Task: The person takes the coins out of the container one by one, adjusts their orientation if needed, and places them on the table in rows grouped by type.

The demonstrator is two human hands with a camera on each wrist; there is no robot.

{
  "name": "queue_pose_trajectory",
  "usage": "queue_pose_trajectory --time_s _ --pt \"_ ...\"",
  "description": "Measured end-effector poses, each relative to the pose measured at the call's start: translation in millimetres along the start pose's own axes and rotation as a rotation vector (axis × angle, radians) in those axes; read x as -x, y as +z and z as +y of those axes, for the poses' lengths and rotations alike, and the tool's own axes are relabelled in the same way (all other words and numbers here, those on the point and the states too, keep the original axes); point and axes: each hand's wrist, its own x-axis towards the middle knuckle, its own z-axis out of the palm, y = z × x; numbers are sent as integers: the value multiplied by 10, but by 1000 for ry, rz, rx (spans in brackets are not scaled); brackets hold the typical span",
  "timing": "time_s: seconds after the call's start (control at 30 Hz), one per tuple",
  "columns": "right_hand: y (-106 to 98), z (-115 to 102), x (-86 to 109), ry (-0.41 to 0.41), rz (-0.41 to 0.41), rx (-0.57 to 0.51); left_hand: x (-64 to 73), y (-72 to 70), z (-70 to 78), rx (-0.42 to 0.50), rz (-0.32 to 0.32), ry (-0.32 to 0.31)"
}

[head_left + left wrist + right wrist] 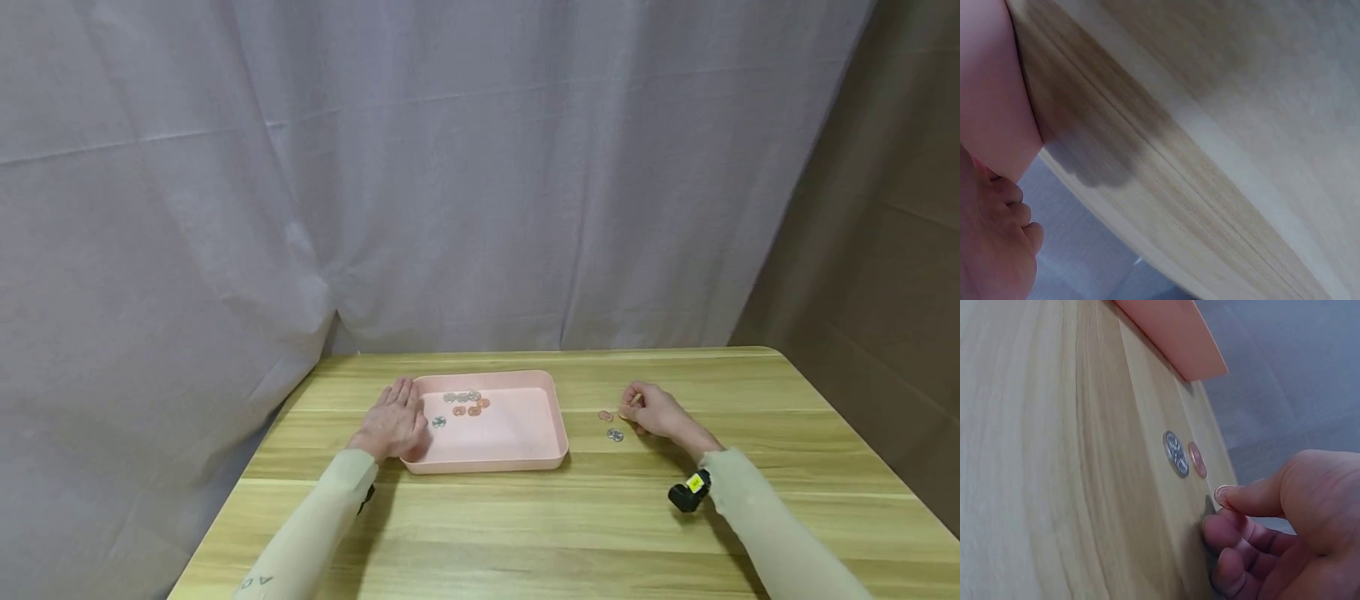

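My right hand is low over the table, right of the pink tray. Between its thumb and fingers it pinches a copper-coloured coin, clearest in the right wrist view. Just left of these fingers, a second copper-coloured coin and a silver coin lie on the wood. My left hand rests against the tray's left side, its fingers straight along the rim. Inside the tray, toward its left half, are several silver coins and several copper-coloured coins.
The wooden table has a rounded far right corner. A grey curtain hangs behind it, with a brown panel at the right. A black wrist device is worn below the right hand.
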Motion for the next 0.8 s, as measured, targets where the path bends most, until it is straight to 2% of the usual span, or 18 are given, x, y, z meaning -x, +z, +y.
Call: queue_pose_trajectory --time_s 0.37,0.63,0.8 --pt "-11 18 -14 33 -22 11 -2 -13 11 15 -6 -7" --pt "8 26 -18 62 16 9 0 -10 12 27 6 -4" --pt "16 40 -44 45 26 36 10 -13 10 20 14 -2"
